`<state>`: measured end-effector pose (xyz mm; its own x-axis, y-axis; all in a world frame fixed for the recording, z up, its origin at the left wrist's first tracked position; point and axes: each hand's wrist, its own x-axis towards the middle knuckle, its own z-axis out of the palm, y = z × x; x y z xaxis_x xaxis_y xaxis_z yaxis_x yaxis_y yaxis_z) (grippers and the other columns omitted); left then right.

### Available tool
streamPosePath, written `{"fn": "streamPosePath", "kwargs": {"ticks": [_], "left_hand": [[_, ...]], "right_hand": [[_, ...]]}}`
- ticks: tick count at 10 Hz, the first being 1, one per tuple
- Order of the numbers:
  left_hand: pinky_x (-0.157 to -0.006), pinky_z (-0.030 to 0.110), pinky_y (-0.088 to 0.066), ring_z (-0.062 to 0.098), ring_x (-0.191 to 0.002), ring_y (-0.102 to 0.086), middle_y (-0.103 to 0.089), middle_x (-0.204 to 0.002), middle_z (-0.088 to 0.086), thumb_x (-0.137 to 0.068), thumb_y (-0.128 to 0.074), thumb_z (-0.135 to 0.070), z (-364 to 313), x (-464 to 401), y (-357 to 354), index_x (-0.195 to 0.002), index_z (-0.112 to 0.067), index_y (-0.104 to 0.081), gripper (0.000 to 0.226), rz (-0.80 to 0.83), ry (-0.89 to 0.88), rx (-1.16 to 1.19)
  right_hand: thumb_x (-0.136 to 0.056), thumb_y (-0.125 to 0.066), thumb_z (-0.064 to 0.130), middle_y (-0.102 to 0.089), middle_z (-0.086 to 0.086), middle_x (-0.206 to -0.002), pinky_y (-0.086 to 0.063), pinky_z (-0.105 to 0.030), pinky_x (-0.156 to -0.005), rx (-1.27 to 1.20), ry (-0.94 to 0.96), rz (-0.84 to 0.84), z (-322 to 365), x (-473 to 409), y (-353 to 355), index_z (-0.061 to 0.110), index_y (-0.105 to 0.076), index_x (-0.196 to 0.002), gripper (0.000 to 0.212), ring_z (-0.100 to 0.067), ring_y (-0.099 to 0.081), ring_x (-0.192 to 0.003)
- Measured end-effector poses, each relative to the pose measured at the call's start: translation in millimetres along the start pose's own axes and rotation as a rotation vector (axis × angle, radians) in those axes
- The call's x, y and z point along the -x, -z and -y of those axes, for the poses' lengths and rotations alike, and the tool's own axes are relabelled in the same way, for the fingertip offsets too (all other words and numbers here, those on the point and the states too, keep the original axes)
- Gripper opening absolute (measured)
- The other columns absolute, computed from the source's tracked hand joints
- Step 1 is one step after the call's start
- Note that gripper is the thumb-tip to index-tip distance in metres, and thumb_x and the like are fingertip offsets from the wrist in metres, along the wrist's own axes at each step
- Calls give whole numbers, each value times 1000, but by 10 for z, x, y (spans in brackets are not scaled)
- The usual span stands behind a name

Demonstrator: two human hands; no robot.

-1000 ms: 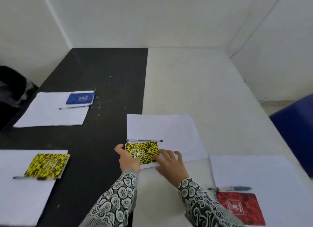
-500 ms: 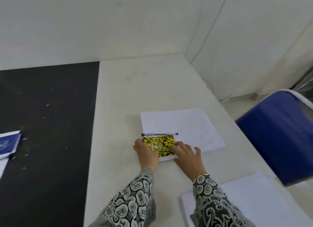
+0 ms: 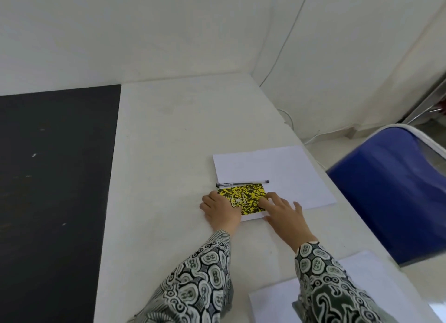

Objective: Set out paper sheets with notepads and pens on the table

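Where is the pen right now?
The pen lies flat on the paper sheet, right of centre in the head view, just beyond the yellow notepad that both hands touch.

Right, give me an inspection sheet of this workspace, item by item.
Surface: white table beside a black table, edges meeting.
Job's things: yellow notepad on the near left corner of a paper sheet; pen lies along the notepad's far edge; second sheet at the near edge, partly under a sleeve.
Clutter: nothing seen.
Hands: left hand at the notepad's left edge, right hand flat, fingers on its right part; neither grips it.
Cables: white cable down the wall to the floor.
Surroundings: white walls, blue chair at right.
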<state>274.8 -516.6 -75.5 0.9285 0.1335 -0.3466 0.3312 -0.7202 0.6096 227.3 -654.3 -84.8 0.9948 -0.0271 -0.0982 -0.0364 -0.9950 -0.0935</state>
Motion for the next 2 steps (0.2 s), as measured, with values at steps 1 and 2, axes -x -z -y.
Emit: {"fn": "streamPosePath", "kwargs": {"ticks": [1,2], "left_hand": [[-101,38,-36,32,-126,-25,-27,-134,15,-75,-72,-32,61,11,90,-128,-2,-27,76,55,-14,48],[-105,42,-32,33,-130,-16,-17,-139,14,-73,-72,-36,188,100,357,-136,-4,-14,91,115,3,64]], "right_hand": [[-91,-45,11,-31,2,-143,-20,-55,-109,50,6,5,33,-5,22,29,-30,-127,44,-20,-33,-132],[-89,-45,8,-29,-1,-145,-14,-58,-110,55,-19,59,137,31,137,25,-33,-128,45,-21,-24,-138]]}}
